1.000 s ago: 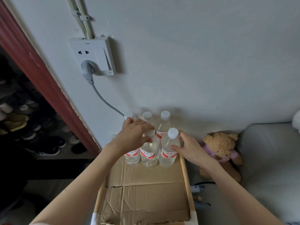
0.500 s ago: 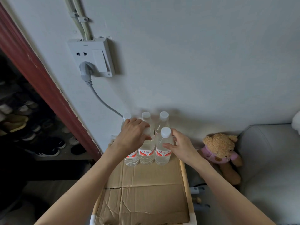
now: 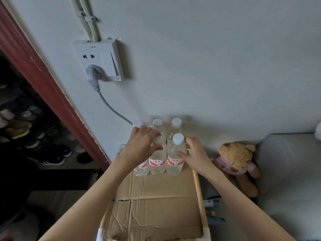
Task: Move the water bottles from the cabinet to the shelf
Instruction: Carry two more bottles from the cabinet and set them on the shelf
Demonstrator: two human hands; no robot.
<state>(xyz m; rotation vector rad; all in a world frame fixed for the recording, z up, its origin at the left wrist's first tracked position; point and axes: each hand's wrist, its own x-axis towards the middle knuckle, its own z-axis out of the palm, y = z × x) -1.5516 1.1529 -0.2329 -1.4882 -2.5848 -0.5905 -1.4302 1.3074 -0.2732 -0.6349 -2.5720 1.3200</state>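
Six water bottles (image 3: 157,162) stand upright in two rows at the far end of the cardboard-lined shelf (image 3: 156,206), against the white wall (image 3: 208,66). The front right bottle (image 3: 175,160), white-capped with a red label, sits directly under my right hand (image 3: 194,155), which reaches in from the near right with the forearm angled toward the far left; its thumb presses the shoulder of the bottle and the fingers curl round its far side, gripping it. My left hand (image 3: 140,146) comes in from the near left, palm down, fingers curled over the tops of the front left and front middle bottles, covering the left cap; I cannot tell how firmly it holds them. A teddy bear (image 3: 238,160) slumps just right of the shelf against a grey cushion (image 3: 291,171). A socket (image 3: 99,60) with a grey plug (image 3: 93,76) hangs on the wall, far left.
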